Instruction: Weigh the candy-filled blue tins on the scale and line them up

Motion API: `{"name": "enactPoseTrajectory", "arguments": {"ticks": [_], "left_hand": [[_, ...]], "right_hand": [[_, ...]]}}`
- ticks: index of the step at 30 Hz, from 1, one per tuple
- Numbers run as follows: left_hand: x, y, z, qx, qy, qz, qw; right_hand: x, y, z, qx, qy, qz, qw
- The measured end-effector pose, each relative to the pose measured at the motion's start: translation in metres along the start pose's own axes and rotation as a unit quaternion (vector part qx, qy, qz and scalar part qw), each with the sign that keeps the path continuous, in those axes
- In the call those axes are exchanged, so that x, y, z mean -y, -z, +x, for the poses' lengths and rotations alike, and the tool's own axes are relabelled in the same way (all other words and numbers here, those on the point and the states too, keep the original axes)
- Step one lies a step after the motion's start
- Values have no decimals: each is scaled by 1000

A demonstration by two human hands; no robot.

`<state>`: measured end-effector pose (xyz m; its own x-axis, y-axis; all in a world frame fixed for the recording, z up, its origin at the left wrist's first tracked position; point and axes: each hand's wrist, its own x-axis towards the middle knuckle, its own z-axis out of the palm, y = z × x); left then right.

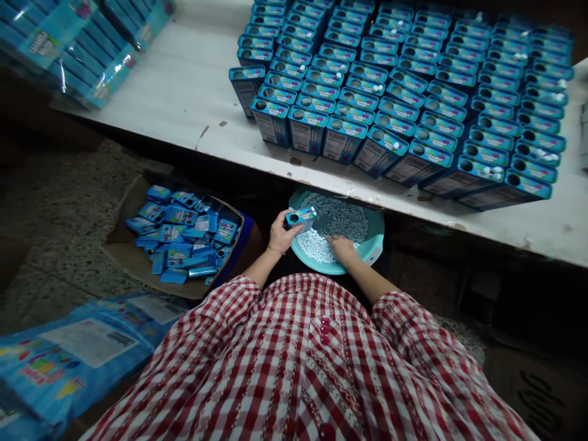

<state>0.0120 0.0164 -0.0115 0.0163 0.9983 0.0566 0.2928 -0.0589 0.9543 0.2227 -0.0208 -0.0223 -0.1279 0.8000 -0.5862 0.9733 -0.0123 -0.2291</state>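
My left hand [281, 233] is closed around a small blue candy box [301, 216] with a dark round hole in its top. It holds the box over the left rim of a turquoise basin [377, 236]. Small white candies [316, 247] fill much of the basin, with a darker grey patch near its middle. My right hand [342, 248] reaches in from the front right, fingers curled down among the candies. The fingertips are partly hidden, so what they hold cannot be made out.
Rows of upright blue candy boxes [358, 113] stand on the white table [184, 104] ahead. Wrapped packs [78, 43] lie at its left. A cardboard carton [120, 229] of loose blue boxes [179, 236] sits left of the basin. Blue printed bags [87, 349] lie nearer me.
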Motion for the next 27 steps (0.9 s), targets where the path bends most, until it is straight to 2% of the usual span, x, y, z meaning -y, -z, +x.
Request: {"name": "enactPoseTrajectory", "arguments": {"ticks": [4, 8, 11, 15, 18, 21, 24, 27], "left_hand": [[-3, -1, 3, 2, 5, -4, 1000], [-5, 3, 6, -5, 15, -16, 1000], [-5, 5, 8, -15, 8, -5, 1000], [-6, -2, 8, -2, -11, 17, 1000], [-7, -11, 5, 37, -38, 37, 998], [-8, -18, 3, 65, -58, 67, 994], [-8, -20, 2, 83, -71, 97, 989], [-7, -20, 2, 94, -78, 115, 986]], "right_hand": [[-5, -10, 4, 29, 25, 52, 998], [-28, -2, -2, 35, 38, 109, 993], [-37, 18, -21, 8, 52, 192, 980], [-33, 64, -53, -35, 97, 301, 948], [-18, 101, -66, -43, 127, 256, 957], [1, 129, -67, -48, 138, 135, 980], [18, 145, -66, -49, 132, 34, 989], [30, 153, -67, -46, 128, -6, 991]]}}
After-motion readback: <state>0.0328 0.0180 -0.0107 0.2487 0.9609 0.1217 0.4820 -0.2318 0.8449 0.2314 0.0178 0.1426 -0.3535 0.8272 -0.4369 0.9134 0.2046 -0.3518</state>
